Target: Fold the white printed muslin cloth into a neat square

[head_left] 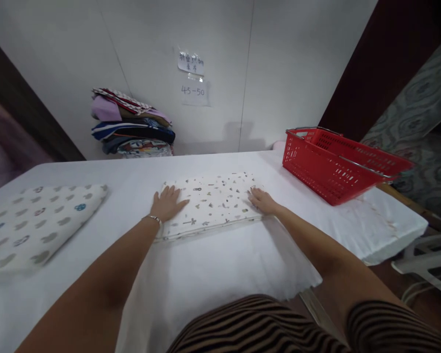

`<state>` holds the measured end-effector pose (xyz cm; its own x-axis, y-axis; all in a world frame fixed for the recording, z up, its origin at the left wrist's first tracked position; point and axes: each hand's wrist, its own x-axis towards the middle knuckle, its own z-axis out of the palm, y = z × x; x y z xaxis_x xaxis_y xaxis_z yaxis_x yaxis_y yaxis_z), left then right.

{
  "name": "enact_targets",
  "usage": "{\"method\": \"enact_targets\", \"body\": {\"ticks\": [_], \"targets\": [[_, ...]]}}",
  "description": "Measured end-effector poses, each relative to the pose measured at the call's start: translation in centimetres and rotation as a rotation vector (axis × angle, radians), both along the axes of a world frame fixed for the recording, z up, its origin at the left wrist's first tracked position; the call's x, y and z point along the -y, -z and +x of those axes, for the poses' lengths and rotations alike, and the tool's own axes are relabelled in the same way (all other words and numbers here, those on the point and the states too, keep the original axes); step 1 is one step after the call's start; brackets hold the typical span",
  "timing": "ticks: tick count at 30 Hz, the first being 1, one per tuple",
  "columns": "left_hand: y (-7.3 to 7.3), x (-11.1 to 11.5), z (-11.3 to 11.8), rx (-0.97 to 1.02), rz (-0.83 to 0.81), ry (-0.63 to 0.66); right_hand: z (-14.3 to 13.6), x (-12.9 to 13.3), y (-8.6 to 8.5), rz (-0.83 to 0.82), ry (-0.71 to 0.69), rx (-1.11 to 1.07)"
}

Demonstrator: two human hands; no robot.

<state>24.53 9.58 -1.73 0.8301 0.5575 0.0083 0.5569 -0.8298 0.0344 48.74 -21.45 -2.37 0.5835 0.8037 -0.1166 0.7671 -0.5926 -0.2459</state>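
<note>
A folded white cloth (213, 198) with small grey and brown prints lies flat in front of me on the white-covered table (132, 171). My left hand (168, 203) rests on its left end, fingers spread, a bracelet at the wrist. On the right end lies my right hand (262, 200), palm down with its fingers a little apart. Neither hand grips anything. Plain white material (224, 264) hangs down at the table's near side, below the printed cloth.
Another folded cloth (44, 220) with grey and blue prints lies at the left. A stack of folded fabrics (134, 125) stands by the wall at the back left. At the right is a red basket (330, 164). White plastic stools (433, 260) stand beyond the table's right end.
</note>
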Motion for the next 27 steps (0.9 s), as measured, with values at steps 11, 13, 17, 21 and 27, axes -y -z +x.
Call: {"method": "enact_targets", "body": {"ticks": [11,13,17,21,27], "targets": [[0.9,5.6,-4.5,0.098,-0.062,0.169,-1.5,3.2,1.0,0.095,-0.003,0.097],[0.5,6.0,-4.7,0.189,-0.077,0.158,-2.6,2.6,0.7,0.202,-0.038,0.102],[-0.4,8.6,-4.7,0.347,-0.140,0.308,-5.2,1.2,0.4,0.395,-0.247,0.032],[-0.1,11.4,-4.4,0.393,-0.131,0.470,-6.6,0.0,0.8,0.551,-0.462,0.050],[0.8,12.4,-3.6,0.402,-0.158,0.415,-7.0,-0.6,1.4,0.562,-0.504,0.120]]}}
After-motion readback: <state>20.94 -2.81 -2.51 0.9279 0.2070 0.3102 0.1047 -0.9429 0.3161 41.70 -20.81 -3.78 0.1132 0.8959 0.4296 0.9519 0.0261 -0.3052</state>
